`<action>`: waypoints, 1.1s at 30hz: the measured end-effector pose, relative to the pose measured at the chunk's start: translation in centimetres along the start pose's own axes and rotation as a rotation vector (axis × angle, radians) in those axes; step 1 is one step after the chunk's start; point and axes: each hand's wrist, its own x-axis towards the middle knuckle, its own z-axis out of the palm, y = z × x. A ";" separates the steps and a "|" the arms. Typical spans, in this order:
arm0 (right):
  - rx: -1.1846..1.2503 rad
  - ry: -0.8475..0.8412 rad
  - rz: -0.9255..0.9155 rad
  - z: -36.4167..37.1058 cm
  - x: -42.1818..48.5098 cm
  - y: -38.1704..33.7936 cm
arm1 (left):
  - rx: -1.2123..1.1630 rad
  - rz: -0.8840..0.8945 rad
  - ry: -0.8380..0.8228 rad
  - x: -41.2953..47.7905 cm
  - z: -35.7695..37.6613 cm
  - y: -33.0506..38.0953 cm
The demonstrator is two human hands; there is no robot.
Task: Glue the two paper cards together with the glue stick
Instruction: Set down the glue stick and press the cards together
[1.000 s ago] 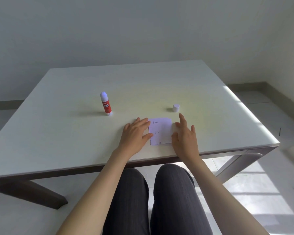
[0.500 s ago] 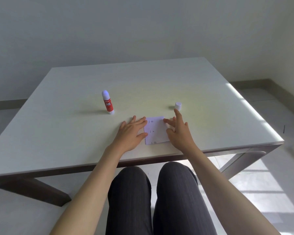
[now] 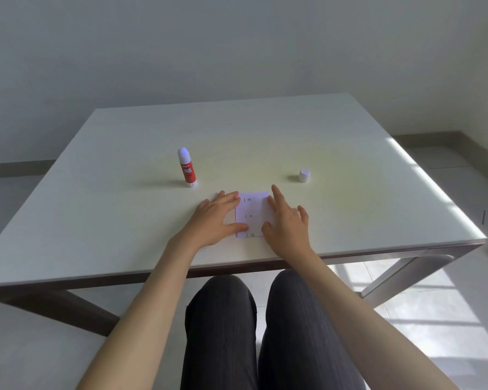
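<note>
A white paper card with small printed marks lies flat near the table's front edge; I see one card face, and cannot tell whether a second lies under it. My left hand rests flat on the table, fingertips and thumb touching the card's left edge. My right hand lies with spread fingers over the card's right side. The red glue stick stands upright and uncapped, behind and left of the card. Its white cap sits behind and right of the card.
The white table has its front edge just below my wrists and its right edge in a band of sunlight. My legs in dark trousers are under the table. A grey wall stands behind.
My right hand slid across the card's right side, in over it and back out a little. My left hand stays on the left edge. The view shifted slightly.
</note>
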 end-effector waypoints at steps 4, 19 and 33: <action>-0.047 0.020 -0.005 0.9 0.1 -1.0 | 0.001 -0.008 -0.032 0.1 -0.8 -0.7; -0.470 -0.253 -0.489 0.7 -0.5 -0.7 | 0.078 0.028 -0.038 -0.4 -0.7 -2.2; -0.581 -0.279 -0.300 -1.5 2.6 0.9 | 0.082 0.013 -0.048 -0.3 -0.5 -2.1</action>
